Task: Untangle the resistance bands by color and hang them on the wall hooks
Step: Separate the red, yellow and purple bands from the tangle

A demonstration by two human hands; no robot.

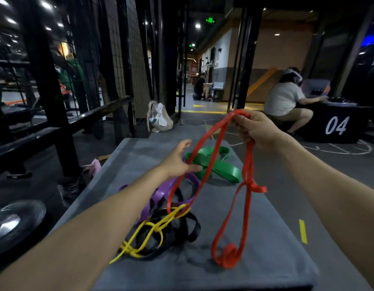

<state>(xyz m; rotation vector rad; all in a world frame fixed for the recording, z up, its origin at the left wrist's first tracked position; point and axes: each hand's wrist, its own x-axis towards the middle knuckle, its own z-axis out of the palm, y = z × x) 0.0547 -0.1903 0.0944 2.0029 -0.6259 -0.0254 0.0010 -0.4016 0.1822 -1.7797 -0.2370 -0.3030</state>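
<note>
My right hand grips the top of a red band and holds it up above the grey padded box. Knotted, the red band hangs in long loops, and its lower end is bunched on the box. One red loop threads through the yellow band, which lies tangled with a black band and a purple band. A green band lies apart at the far side. My left hand reaches over the pile with straight fingers, beside a red strand.
A black steel rack stands to the left with a weight plate on the floor. A beige bag leans beyond the box. A seated person is at the right by a black box marked 04.
</note>
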